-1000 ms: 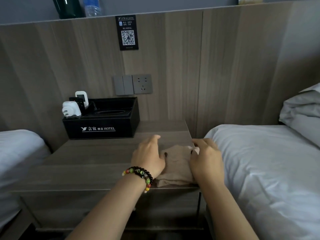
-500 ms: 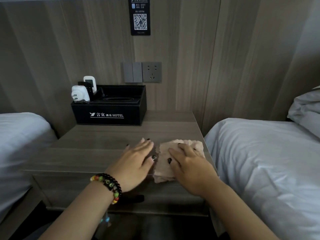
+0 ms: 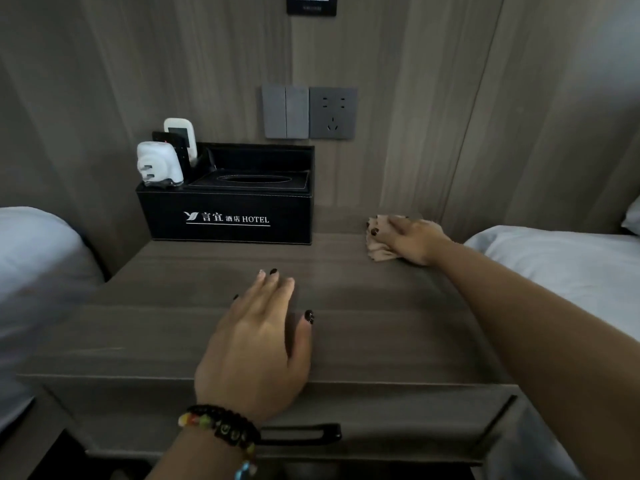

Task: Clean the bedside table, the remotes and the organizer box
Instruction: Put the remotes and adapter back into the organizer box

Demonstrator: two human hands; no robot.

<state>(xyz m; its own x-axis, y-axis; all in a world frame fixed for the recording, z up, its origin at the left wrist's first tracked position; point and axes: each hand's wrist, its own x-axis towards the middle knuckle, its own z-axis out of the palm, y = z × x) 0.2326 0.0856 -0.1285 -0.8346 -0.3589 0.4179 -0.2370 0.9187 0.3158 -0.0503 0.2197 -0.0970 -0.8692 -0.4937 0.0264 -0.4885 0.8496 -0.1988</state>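
Pressing the cloth (image 3: 379,244) under seemingly flat right-hand fingers (image 3: 394,226); left hand (image 3: 258,344) spread on bedside table (image 3: 363,341).

Matt wood-grain bedside table (image 3: 363,327); soft cloth (image 3: 379,242)

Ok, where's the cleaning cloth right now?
In the head view the cloth lies at the bedside table's far right corner by the wall, under the right hand, right of the organizer box.

The black organizer box (image 3: 228,216) reads "言宜 酒店 HOTEL" in white on its front, beside a logo.
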